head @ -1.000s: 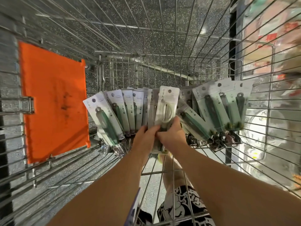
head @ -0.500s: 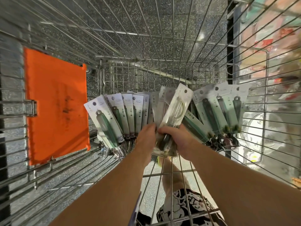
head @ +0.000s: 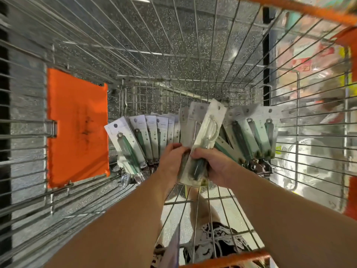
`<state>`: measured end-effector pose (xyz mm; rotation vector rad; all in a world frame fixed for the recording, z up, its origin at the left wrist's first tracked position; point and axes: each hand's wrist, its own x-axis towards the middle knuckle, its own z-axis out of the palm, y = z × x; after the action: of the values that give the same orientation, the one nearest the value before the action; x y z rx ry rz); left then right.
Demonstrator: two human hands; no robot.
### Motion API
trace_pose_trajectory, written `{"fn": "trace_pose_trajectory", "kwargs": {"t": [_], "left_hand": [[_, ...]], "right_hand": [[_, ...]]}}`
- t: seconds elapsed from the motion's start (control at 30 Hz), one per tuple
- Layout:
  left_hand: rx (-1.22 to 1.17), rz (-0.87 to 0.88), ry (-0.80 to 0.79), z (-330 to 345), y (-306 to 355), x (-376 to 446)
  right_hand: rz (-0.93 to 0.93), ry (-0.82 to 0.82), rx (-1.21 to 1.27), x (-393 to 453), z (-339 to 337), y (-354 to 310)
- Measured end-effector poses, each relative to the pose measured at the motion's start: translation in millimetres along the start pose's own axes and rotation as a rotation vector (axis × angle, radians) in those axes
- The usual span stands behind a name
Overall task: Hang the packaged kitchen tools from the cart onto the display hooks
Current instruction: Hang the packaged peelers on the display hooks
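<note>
Both my arms reach down into a wire shopping cart. A fanned row of packaged kitchen tools, white cards with green handles, leans against the cart's far end. My right hand grips the lower end of one pack, lifted and tilted right above the row. My left hand holds the left edge of the packs just behind it. More packs stand to the right. No display hooks are in view.
An orange plastic flap hangs on the cart's left wall. The orange cart handle crosses the bottom edge. Blurred shelves of goods show through the right wall. My patterned shorts show beneath the wire floor.
My right hand has pulled one pack up out of the row and tilted it to the right. My left hand stays on the neighbouring packs. The view has tipped upward slightly.
</note>
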<state>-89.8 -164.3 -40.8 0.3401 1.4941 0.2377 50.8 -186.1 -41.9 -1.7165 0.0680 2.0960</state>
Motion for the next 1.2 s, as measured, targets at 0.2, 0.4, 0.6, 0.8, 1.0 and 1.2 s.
{"fn": "trace_pose_trajectory", "kwargs": {"t": [0.2,0.4,0.6,0.8,1.0,1.2], "left_hand": [[-0.031,0.053,0.058,8,28,-44],[-0.075,0.095,0.051,24,56,-98],[-0.066,0.159,-0.039,50,68,-142],[0.048,0.218,-0.248,63,70,-181],[0.14,0.302,-0.448,68,68,-229],[0.111,0.357,-0.75,129,54,-315]], "right_hand": [[-0.098,0.047,-0.235,-37,16,-23],[-0.247,0.044,-0.366,-92,21,-47],[-0.358,0.164,-0.175,-142,26,-51],[-0.449,0.318,-0.074,-206,19,-45],[-0.635,0.418,-0.07,-287,17,-21],[-0.955,0.621,0.249,-377,9,15]]}}
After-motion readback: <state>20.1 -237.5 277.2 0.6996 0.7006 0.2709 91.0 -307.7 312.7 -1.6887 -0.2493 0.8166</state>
